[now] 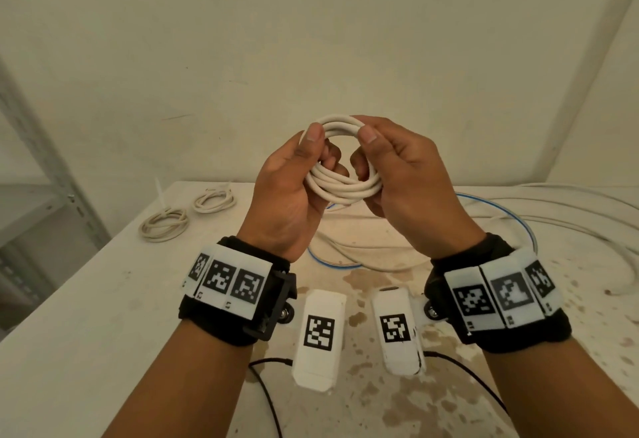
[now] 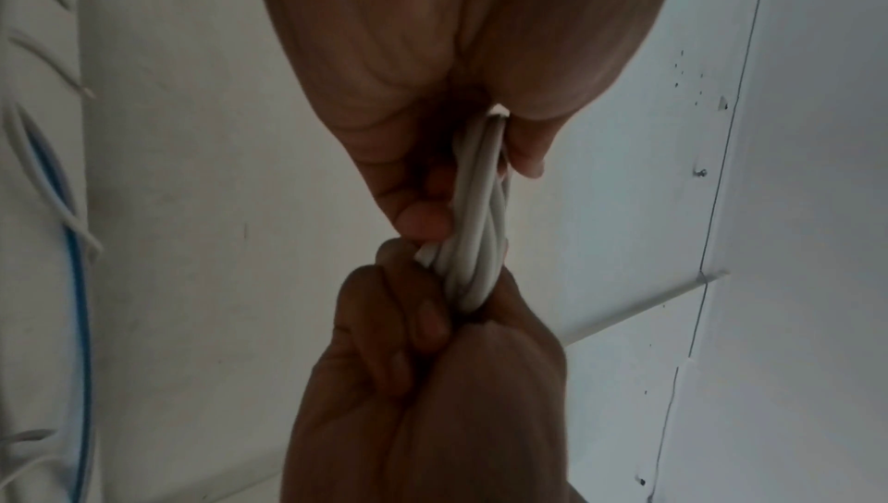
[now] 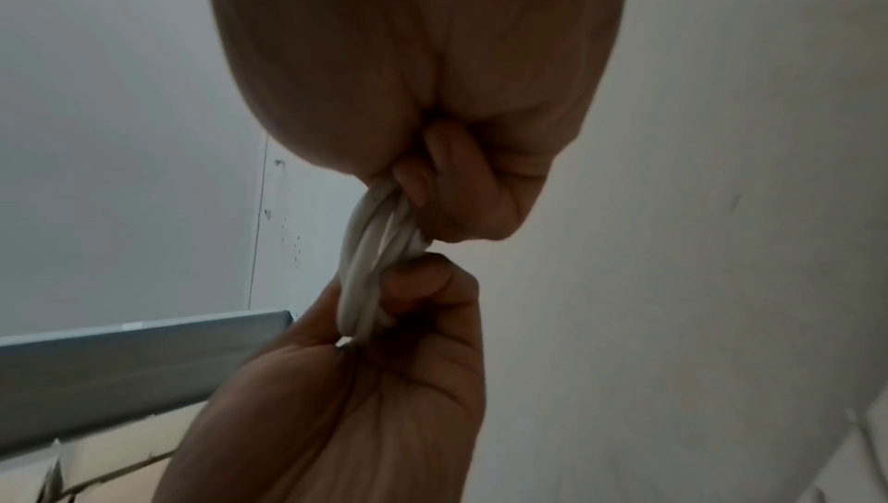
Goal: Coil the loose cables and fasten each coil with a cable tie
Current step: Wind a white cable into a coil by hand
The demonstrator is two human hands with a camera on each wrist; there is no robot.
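White cable coil (image 1: 340, 174) gripped between both hands, left hand (image 1: 290, 188) and right hand (image 1: 404, 174); coiling looks finished, so next it needs a tie.

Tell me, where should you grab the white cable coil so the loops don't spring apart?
Probably grip the white cable coil on opposite sides of the ring, coming in from left and right, thumbs over the top and fingers through the middle. The left hand and right hand hold it that way. The loops lie bundled together at each side, so one pinch catches them all.
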